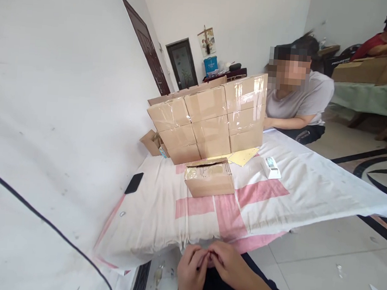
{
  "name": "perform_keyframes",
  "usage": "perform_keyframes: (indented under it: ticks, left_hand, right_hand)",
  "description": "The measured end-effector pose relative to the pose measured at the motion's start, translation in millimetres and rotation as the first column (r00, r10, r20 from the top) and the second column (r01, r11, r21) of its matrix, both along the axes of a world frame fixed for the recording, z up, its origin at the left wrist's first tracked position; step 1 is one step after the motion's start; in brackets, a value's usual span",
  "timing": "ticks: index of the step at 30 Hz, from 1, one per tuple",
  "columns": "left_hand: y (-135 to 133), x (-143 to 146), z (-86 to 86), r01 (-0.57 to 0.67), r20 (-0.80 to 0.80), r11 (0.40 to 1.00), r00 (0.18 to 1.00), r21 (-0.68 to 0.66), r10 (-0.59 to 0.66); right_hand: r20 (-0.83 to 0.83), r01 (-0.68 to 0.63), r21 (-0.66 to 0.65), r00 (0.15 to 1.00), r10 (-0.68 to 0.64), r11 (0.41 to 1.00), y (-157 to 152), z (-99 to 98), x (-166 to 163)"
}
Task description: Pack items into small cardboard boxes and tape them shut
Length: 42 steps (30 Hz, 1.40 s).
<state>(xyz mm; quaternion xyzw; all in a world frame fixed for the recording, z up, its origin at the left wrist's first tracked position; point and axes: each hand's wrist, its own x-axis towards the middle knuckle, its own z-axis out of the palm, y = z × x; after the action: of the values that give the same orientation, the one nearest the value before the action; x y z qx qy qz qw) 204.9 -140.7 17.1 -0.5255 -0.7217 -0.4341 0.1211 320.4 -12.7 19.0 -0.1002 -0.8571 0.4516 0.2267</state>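
My left hand (192, 266) and my right hand (225, 260) meet in front of my lap, just below the table's near edge. Both are closed, with the fingertips pinched together and touching. Whatever they may hold is too small or hidden to name; a tiny dark spot shows by the left fingers. Beyond them on the table sits a small cardboard box (209, 183) with a dark slit along its top.
A wall of stacked, taped cardboard boxes (211, 130) stands behind it on the cloth-covered table (154, 222). A white device (271, 167), yellow sheets (244, 157) and a black phone (133, 183) lie around. A person (300, 100) crouches at the right; another sits farther back.
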Motion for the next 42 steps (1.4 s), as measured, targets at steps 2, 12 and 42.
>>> perform_keyframes:
  ticks: [2,12,42]
  left_hand:
    - [2.9,-0.2,-5.2,-0.003,-0.030,1.000,1.000,0.002,0.003]
    - [24.9,-28.2,24.6,0.095,-0.026,0.961,0.996,0.259,-0.091]
    - [240.0,-179.6,200.9,0.362,0.204,0.535,0.921,-0.763,-0.332]
  right_hand:
    - [0.026,0.028,-0.020,0.999,-0.027,0.999,-0.3,0.0,1.6]
    - [-0.472,0.452,0.304,0.836,-0.279,0.838,114.7,63.1,2.3]
    - [-0.547,0.126,0.052,0.834,-0.077,0.991,245.9,58.8,-90.4]
